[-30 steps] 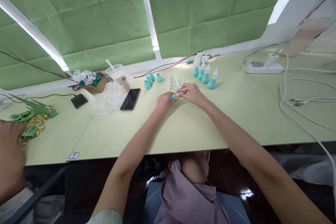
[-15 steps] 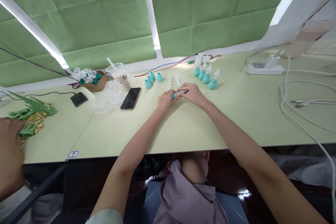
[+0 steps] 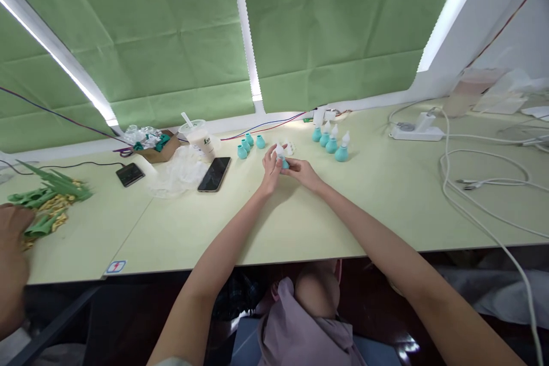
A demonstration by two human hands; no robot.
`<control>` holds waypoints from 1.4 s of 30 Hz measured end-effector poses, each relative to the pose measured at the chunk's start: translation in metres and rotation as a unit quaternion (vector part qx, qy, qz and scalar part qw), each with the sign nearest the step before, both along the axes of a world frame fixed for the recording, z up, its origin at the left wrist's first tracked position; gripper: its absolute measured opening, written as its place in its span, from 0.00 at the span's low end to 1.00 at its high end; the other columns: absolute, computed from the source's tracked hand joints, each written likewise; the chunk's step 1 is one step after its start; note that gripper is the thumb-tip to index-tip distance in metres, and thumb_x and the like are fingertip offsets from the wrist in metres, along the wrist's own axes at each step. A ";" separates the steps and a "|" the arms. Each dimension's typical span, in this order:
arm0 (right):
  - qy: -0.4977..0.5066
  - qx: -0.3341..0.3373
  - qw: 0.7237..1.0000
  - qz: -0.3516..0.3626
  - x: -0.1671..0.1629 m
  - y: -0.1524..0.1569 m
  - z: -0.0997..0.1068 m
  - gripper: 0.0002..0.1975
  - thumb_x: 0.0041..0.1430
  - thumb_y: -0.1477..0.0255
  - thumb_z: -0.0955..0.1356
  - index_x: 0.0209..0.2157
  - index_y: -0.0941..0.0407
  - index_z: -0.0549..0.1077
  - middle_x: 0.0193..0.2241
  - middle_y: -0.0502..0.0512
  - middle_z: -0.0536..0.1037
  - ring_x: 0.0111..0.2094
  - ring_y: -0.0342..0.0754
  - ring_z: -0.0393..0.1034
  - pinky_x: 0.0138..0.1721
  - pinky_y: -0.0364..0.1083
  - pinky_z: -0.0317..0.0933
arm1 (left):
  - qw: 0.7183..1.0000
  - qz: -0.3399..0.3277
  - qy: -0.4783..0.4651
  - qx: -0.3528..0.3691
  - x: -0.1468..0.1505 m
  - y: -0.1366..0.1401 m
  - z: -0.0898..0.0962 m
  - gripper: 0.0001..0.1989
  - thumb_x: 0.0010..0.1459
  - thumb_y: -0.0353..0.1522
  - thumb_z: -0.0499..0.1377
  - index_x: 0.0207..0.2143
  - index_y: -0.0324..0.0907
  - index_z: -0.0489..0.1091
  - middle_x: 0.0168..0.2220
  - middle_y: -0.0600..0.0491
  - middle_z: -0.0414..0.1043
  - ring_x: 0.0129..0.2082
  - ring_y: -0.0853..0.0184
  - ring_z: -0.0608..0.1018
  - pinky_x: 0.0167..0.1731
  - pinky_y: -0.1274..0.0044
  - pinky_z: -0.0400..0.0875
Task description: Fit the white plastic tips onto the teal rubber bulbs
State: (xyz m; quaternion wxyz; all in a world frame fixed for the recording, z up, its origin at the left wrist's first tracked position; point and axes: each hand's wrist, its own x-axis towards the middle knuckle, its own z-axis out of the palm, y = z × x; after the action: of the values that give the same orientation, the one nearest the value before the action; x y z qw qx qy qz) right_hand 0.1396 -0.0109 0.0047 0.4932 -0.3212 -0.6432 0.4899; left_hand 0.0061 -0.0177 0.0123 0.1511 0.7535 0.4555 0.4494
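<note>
A small teal bulb syringe with a translucent white tip stands upright between my hands. My left hand is closed round its left side, fingers up by the tip. From the right, my right hand grips the teal bulb with thumb and fingers. Just behind my hands lie small whitish translucent parts, partly hidden. Several teal bulbs without tips are grouped to the left. To the right stand several bulb syringes with white tips.
Left of my hands are a smartphone, a crumpled plastic bag, a drink cup and a cardboard box. A power strip and white cables lie right. Another person's hand is at far left.
The bulb syringe has gone from lying sideways between my fingers to upright, tip up. My right hand has moved from the tip down to the bulb. The view has shifted slightly.
</note>
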 end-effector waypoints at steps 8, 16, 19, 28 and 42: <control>0.034 -0.031 0.990 -0.131 0.027 0.021 -0.002 0.27 0.34 0.63 0.76 0.40 0.57 0.77 0.32 0.52 0.79 0.34 0.50 0.73 0.42 0.53 0.68 | 0.997 -0.019 -0.059 -0.049 -0.020 0.017 -0.005 0.30 0.65 0.41 0.27 0.57 0.49 0.60 0.60 0.52 0.58 0.59 0.64 0.61 0.54 0.67 0.62; 0.056 0.007 0.990 -0.133 0.045 0.016 0.020 0.22 0.32 0.61 0.76 0.32 0.56 0.78 0.31 0.51 0.78 0.37 0.51 0.72 0.42 0.53 0.68 | 0.992 -0.027 -0.089 -0.090 -0.023 0.017 0.006 0.35 0.64 0.43 0.28 0.41 0.43 0.73 0.53 0.50 0.69 0.52 0.65 0.70 0.46 0.71 0.67; 0.047 0.011 0.993 -0.106 0.043 0.013 0.021 0.27 0.33 0.62 0.76 0.40 0.55 0.77 0.38 0.52 0.78 0.36 0.49 0.72 0.41 0.52 0.69 | 0.986 -0.040 -0.126 -0.099 -0.024 0.017 0.006 0.33 0.64 0.45 0.31 0.38 0.43 0.75 0.51 0.51 0.70 0.52 0.63 0.70 0.47 0.70 0.66; 0.061 0.004 0.989 -0.131 0.047 0.022 0.016 0.22 0.32 0.62 0.76 0.32 0.57 0.78 0.28 0.50 0.77 0.31 0.48 0.73 0.38 0.51 0.71 | 0.976 -0.054 -0.193 -0.088 -0.026 0.025 -0.002 0.16 0.54 0.44 0.56 0.29 0.43 0.77 0.44 0.49 0.73 0.48 0.61 0.72 0.46 0.71 0.66; 0.095 -0.021 0.984 -0.148 0.055 0.021 0.024 0.25 0.30 0.55 0.76 0.28 0.58 0.76 0.24 0.49 0.76 0.28 0.47 0.72 0.36 0.55 0.74 | 0.985 -0.047 -0.157 -0.057 -0.032 0.031 -0.007 0.09 0.55 0.35 0.57 0.28 0.44 0.77 0.43 0.50 0.74 0.48 0.62 0.72 0.48 0.68 0.67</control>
State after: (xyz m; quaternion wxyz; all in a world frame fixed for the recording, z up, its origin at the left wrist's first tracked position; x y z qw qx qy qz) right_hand 0.1942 0.0103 0.0283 0.6120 -0.3754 -0.5283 0.4533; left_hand -0.0256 0.0137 0.0055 0.2839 0.6844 0.4154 0.5277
